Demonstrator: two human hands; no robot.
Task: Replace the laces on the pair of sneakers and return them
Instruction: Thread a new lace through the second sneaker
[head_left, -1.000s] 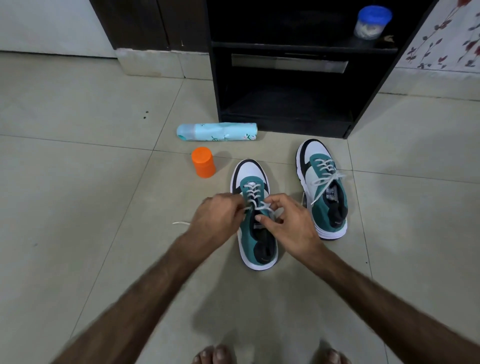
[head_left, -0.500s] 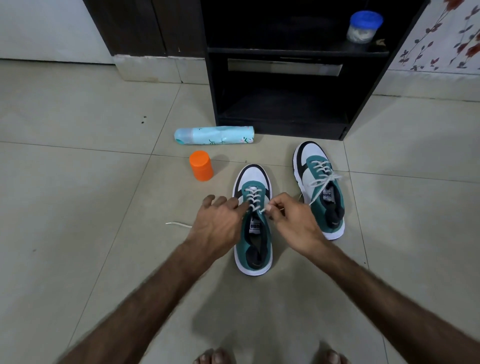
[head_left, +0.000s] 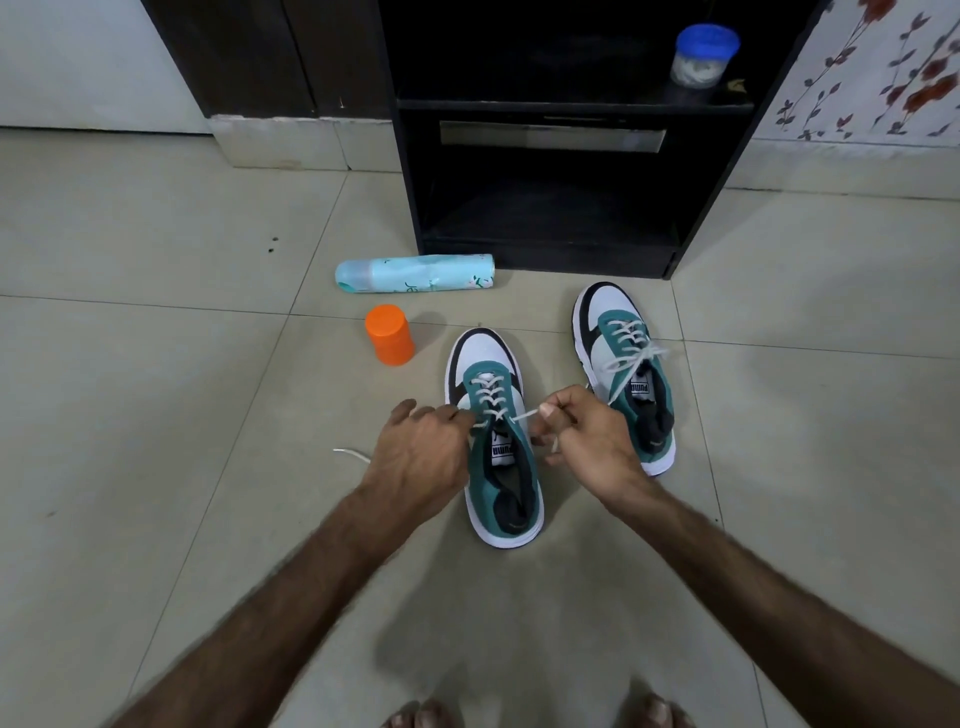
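Note:
Two teal, white and black sneakers stand on the tiled floor. The nearer sneaker (head_left: 496, 441) lies between my hands, its white lace (head_left: 488, 397) threaded through the eyelets. My left hand (head_left: 421, 449) holds the lace's left end at the shoe's left side; the loose tip (head_left: 349, 453) trails out on the floor beyond my wrist. My right hand (head_left: 587, 434) pinches the right lace end, pulled taut from the top eyelet. The farther sneaker (head_left: 626, 374) sits to the right, laced and tied in a bow.
An orange cap-like cup (head_left: 389, 335) stands left of the shoes. Behind it a light-blue spray can (head_left: 415, 273) lies on its side. A black shelf unit (head_left: 561, 156) stands beyond, with a blue-lidded jar (head_left: 704, 54) on its upper shelf. My toes show at the bottom edge.
My hands have drawn apart from the middle of the nearer sneaker, each pulling a lace end outward. The lace now runs taut to my right hand.

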